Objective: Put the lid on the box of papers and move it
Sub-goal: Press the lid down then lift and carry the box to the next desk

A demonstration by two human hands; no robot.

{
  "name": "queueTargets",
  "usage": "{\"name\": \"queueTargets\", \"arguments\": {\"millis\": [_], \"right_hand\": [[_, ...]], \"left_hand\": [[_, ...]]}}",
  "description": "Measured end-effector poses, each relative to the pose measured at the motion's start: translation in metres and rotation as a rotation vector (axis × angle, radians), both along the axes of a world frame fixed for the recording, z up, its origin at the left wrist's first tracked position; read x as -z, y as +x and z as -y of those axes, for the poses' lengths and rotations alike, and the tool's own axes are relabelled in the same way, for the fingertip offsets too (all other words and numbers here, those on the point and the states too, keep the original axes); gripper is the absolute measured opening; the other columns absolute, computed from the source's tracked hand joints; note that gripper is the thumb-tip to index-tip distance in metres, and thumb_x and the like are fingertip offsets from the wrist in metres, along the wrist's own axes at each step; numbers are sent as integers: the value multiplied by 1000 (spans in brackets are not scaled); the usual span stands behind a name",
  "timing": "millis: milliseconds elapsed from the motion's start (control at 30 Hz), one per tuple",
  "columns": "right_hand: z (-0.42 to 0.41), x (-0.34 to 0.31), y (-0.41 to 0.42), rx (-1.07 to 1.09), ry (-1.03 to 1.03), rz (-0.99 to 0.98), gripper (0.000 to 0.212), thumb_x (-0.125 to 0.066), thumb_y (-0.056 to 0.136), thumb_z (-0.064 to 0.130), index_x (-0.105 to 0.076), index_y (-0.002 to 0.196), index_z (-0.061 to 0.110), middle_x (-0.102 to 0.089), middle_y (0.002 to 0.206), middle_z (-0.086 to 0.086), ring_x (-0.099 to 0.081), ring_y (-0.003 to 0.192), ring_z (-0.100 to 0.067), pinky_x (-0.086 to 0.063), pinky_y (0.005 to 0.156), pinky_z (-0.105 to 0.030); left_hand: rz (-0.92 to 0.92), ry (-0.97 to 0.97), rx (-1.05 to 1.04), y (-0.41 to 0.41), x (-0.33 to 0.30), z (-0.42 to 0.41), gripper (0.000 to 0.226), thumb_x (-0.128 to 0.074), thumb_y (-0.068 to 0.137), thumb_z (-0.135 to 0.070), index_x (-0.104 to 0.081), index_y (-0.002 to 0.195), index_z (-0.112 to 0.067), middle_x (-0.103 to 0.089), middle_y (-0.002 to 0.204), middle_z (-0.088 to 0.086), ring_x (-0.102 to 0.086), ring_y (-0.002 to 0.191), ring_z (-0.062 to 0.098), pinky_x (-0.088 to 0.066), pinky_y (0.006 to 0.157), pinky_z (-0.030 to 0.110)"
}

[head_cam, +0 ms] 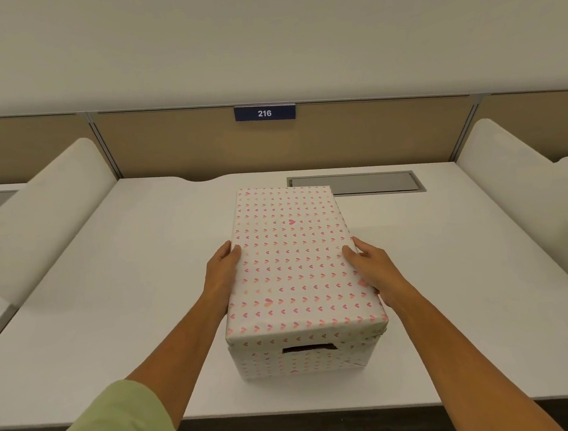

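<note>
A rectangular box (300, 358) wrapped in white paper with small pink hearts stands in the middle of the white desk (112, 297). Its matching lid (292, 255) lies on top and covers it fully; the papers inside are hidden. A dark handle slot shows in the near end wall. My left hand (221, 271) presses flat against the lid's left long side. My right hand (373, 266) holds the lid's right edge, with the thumb resting on top. Both hands grip the box around its middle.
A grey cable hatch (355, 184) is set into the desk behind the box on the right. White side dividers (48, 213) (518, 183) flank the desk. A beige back panel carries a blue sign reading 216 (264, 113). The desk's front edge runs just below the box.
</note>
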State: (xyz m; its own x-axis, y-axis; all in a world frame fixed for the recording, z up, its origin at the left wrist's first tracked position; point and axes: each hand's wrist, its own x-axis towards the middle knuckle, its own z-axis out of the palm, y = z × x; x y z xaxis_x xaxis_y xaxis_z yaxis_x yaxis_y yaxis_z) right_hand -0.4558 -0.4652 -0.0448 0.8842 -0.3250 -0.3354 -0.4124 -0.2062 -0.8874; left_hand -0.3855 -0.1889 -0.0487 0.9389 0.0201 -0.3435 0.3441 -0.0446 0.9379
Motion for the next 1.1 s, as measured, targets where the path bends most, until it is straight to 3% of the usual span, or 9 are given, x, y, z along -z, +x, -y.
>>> {"name": "queueTargets", "arguments": {"millis": [100, 233, 400, 533, 633, 733, 833, 1000, 1100], "right_hand": [[1, 0, 0, -15, -63, -13, 58, -54, 98, 51, -40, 152, 33, -65, 131, 1, -66, 97, -17, -55, 66, -30], [3, 1, 4, -29, -159, -30, 61, -54, 96, 57, -40, 151, 36, -67, 128, 1, -69, 101, -23, -61, 79, -44], [1, -4, 10, -62, -265, -92, 67, -54, 92, 63, -37, 152, 37, -64, 134, 1, -67, 100, -23, -56, 68, -42], [4, -6, 14, -59, -183, -114, 59, -59, 93, 55, -43, 146, 36, -63, 132, 1, -66, 109, -28, -59, 84, -54], [5, -2, 11, -41, -106, -111, 50, -63, 94, 45, -49, 141, 34, -66, 121, 3, -68, 98, -23, -59, 69, -43], [6, 4, 7, -2, -68, -88, 41, -63, 96, 40, -57, 135, 28, -68, 105, 9, -67, 85, -13, -49, 54, -31], [4, 6, 6, 30, -52, -57, 36, -62, 97, 40, -61, 130, 25, -68, 98, 12, -66, 82, -12, -46, 53, -30], [0, 0, 9, 39, -62, -56, 41, -63, 95, 45, -57, 133, 30, -67, 113, 4, -66, 88, -19, -52, 63, -37], [2, 2, 7, 62, -42, -67, 37, -64, 95, 43, -62, 128, 26, -70, 103, 6, -67, 84, -18, -51, 56, -34]], "left_hand": [[-13, -14, 1, -1, 2, 0, 15, -52, 98, -42, -56, 112, -40, -70, 102, -14, -76, 76, 14, -56, 49, 25], [-11, -29, 12, 3, -2, -2, 16, -53, 98, -40, -58, 113, -40, -72, 101, -11, -76, 73, 12, -57, 51, 27], [-35, -21, 17, 9, -7, -3, 30, -54, 98, -39, -53, 127, -37, -70, 105, -11, -75, 86, 19, -59, 57, 32], [-74, -57, 8, 12, -6, -4, 38, -54, 99, -33, -50, 137, -32, -69, 112, -5, -72, 94, 23, -61, 70, 40], [-95, -60, 8, 10, -2, -8, 30, -54, 99, -31, -53, 129, -30, -70, 111, -4, -72, 94, 23, -61, 69, 41], [-104, -4, 3, 8, 0, -8, 17, -52, 100, -33, -60, 112, -26, -71, 105, -2, -71, 90, 23, -58, 66, 38], [-93, 38, 6, 10, -2, -5, 15, -51, 100, -34, -62, 92, -28, -72, 102, 0, -71, 88, 25, -58, 69, 39], [-117, 73, 32, 19, -6, -3, 21, -48, 101, -35, -61, 110, -21, -69, 111, 4, -68, 98, 29, -55, 91, 52], [-173, 57, 53, 17, -9, -5, 21, -49, 100, -39, -61, 97, -21, -72, 104, 5, -70, 91, 30, -57, 78, 47]]}}
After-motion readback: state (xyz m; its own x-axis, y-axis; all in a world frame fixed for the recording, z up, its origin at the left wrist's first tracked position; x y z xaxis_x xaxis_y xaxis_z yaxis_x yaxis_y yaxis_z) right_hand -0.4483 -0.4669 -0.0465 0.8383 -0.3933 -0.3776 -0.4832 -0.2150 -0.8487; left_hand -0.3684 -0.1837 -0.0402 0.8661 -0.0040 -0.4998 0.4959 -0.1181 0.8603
